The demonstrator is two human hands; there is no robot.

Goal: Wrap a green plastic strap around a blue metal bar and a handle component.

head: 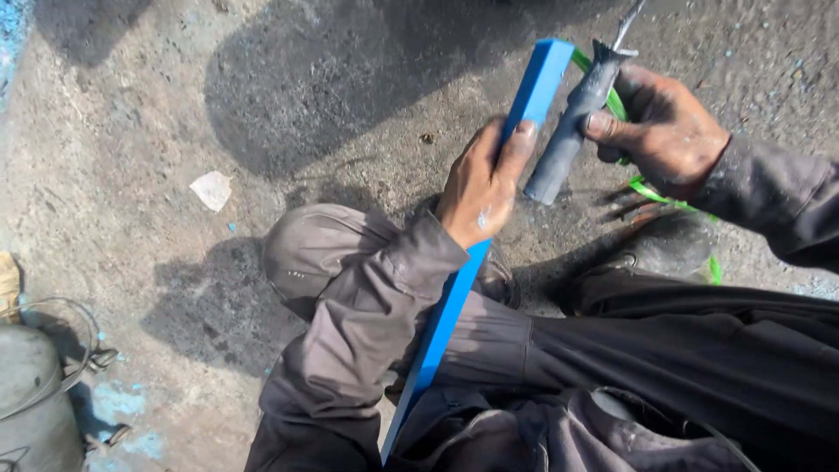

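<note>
While the person sits on the ground, the head view shows a long blue bar (454,297) running from 6 o'clock at the lap up toward 1 o'clock, its top end near the frame's upper edge. Left hand (481,183) wraps the bar about its upper third, thumb pressed on the blue face; grip closed. Right hand (669,131), at 2 o'clock, is clenched round a grey tool handle (570,131), which lies just beside the bar, near parallel to it; a thin metal shank leaves its top. Green strap (651,190) passes behind the right hand. Paper scrap (212,189) at 9 o'clock on the floor. Grey metal can (31,402) at 8 o'clock, partly cut off.
</note>
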